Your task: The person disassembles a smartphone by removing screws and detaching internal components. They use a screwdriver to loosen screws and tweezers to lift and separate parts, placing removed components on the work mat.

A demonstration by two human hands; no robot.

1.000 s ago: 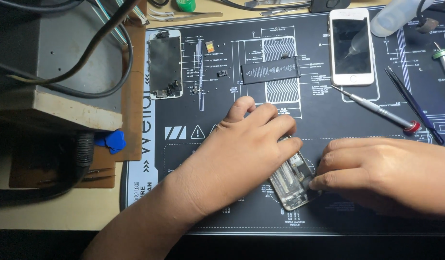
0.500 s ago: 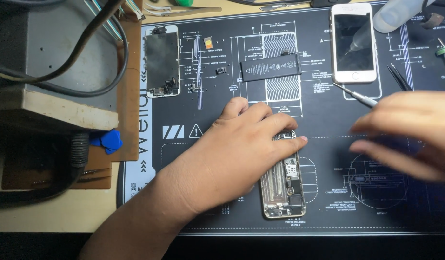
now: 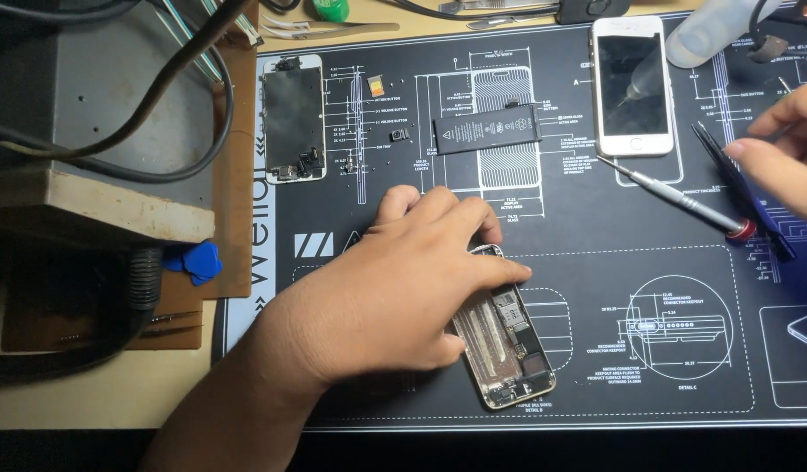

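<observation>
My left hand (image 3: 394, 293) lies flat over the upper half of an opened phone body (image 3: 512, 354) on the black repair mat (image 3: 595, 262), fingers along its top and left edge, thumb by its side. The lower half shows bare metal and small parts. My right hand (image 3: 788, 149) is at the right edge, fingertips curled at a dark slim tool (image 3: 725, 164) lying on the mat; whether it grips the tool is unclear. A screwdriver with a red cap (image 3: 674, 197) lies just left of that hand.
A black battery (image 3: 489, 131), a white phone (image 3: 630, 83) and a detached screen panel (image 3: 291, 118) lie along the mat's far side. A clear bottle (image 3: 709, 31) sits top right. Blue picks (image 3: 193, 262) and a grey box with cables (image 3: 71, 105) are at the left.
My right hand left the phone body and moved up and right to the dark tool at the mat's edge. My left hand stayed on the phone body.
</observation>
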